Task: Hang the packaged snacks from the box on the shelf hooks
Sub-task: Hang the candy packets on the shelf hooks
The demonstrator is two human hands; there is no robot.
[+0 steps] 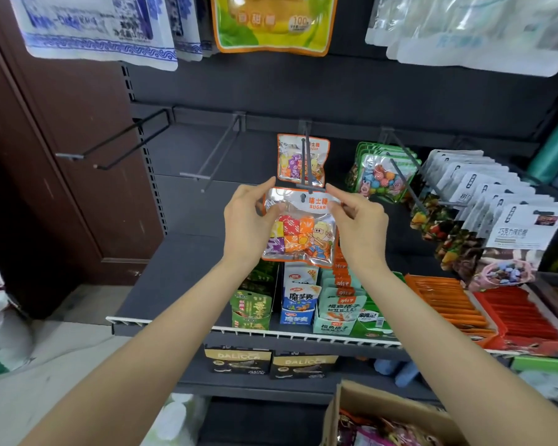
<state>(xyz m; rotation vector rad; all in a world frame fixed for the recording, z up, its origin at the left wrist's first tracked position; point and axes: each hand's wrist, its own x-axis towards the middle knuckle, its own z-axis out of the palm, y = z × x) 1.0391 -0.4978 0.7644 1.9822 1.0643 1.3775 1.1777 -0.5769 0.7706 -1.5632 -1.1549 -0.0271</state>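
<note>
Pinching the top corners of a sugar candy packet [298, 226], the left hand [245, 220] and right hand [360, 225] hold its hang hole just below the hook's [306, 169] tip. Next, I judge: lift, align, slide it back toward the hung packet [302, 157].

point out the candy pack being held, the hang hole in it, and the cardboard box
candy pack [298, 235], head view, clear front over the candies
hang hole [303, 197], head view, the slot in the white header
cardboard box [364, 401], head view, back wall's top edge
</note>
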